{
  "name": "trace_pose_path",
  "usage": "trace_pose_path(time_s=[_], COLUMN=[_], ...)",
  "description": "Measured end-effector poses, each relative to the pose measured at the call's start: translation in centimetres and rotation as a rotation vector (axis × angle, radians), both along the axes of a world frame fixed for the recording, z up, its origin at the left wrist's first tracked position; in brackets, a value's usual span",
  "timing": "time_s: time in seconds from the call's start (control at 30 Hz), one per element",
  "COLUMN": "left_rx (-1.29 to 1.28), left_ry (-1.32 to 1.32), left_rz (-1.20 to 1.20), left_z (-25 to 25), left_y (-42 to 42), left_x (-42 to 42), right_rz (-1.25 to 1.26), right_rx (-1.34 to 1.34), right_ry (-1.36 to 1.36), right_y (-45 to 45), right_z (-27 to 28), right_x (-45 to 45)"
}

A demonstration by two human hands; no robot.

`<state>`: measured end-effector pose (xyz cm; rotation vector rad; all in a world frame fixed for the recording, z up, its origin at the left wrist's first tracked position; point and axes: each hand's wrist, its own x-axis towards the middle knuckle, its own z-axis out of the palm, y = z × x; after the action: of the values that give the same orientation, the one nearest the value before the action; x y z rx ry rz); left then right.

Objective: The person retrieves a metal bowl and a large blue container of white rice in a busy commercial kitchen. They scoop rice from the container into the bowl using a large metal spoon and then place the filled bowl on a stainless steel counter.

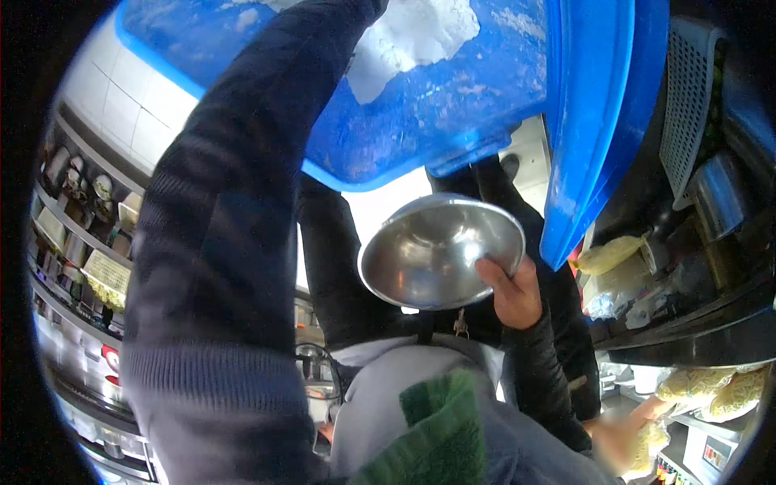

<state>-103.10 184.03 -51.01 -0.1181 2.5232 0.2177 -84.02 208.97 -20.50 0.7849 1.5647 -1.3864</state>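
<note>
My right hand (512,291) grips the rim of a shiny metal mixing bowl (436,254), with the thumb inside and the other fingers hidden behind the wall. The bowl is tilted, its inside shows no contents, and it hangs in front of my apron and dark trousers. My left arm, in a dark ribbed sleeve, reaches up across the picture over a blue plastic tub (424,133); the left hand is out of view beyond the top edge. White powder (412,42) lies heaped in the tub. A green towel (436,430) lies over my grey clothing at the bottom.
A blue plastic panel (591,121) stands right of the tub. Metal shelves (79,224) with containers line the left. On the right are a grey perforated basket (688,109), a yellowish filled bag (609,254) and bagged noodles (697,385). Another person (652,409) is at lower right.
</note>
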Motion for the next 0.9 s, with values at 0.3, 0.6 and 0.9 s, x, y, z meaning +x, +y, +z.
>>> trace_pose_path(time_s=[0.3,0.6,0.9], left_rx=[-0.066,-0.248,-0.159], left_ry=[-0.271,-0.227,-0.097], left_rz=[-0.126,-0.611,-0.434], left_z=[-0.2,2.3,6.0], left_y=[1.1,0.1,-6.5], left_x=[8.5,6.7,0.5], right_rz=[-0.004,0.064,0.087], right_rx=[-0.015,-0.002,0.017], right_ry=[0.004,0.105,-0.042], right_y=[-0.2,0.4,0.5], right_z=[-0.4,-0.1,-0.2], right_x=[-0.4,0.0,0.2])
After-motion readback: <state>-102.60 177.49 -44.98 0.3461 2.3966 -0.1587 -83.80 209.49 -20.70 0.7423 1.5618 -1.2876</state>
